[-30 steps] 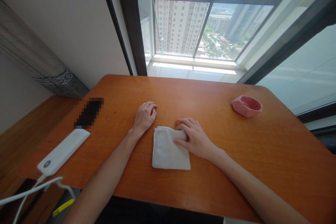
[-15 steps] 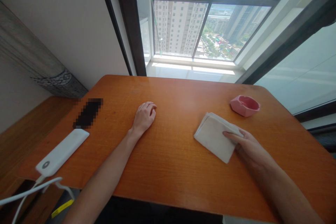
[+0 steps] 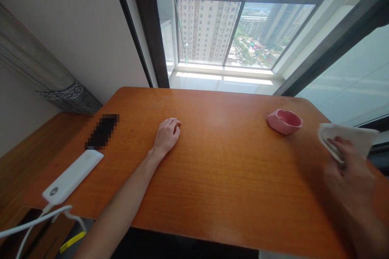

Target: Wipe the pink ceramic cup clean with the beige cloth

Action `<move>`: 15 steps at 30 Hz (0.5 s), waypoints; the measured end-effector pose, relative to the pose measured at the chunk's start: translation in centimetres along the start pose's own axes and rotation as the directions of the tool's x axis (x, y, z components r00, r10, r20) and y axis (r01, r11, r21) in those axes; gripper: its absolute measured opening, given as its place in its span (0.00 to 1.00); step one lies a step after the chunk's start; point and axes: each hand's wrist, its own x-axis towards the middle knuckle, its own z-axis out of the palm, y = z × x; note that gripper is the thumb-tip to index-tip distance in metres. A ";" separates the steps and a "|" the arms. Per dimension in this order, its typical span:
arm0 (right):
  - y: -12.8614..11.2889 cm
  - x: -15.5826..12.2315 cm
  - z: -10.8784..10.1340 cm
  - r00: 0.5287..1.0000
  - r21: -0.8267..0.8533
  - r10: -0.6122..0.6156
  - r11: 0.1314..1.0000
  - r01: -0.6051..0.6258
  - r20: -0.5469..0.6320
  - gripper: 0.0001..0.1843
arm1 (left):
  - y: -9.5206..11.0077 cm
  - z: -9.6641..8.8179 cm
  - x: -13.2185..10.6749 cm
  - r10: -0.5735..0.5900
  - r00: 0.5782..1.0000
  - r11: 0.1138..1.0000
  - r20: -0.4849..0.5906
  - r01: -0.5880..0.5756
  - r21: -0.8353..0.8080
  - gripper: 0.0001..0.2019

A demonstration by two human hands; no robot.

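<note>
Gripping the folded white cloth (image 3: 360,137) in its fingers, the blurred right hand (image 3: 349,172) is at the right edge of the tabletop (image 3: 225,194), with the cloth showing past that edge. The left hand (image 3: 166,135) rests left of centre, fingers loosely bent, half open. A wide stretch of wood separates the hands. The pink faceted bowl (image 3: 278,125) sits toward the far right corner, left of the cloth; the white power bank (image 3: 73,178) lies near the left edge.

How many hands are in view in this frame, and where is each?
2. The left hand rests on the wooden table, left of the picture's middle; the right hand, blurred, is near the right edge, holding the white cloth.
</note>
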 end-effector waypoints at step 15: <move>-7.7 1.2 8.7 0.877 -0.398 -0.396 0.784 0.477 0.272 0.34 | -0.1 0.1 0.0 0.004 1.000 1.000 0.010 -0.004 0.002 0.11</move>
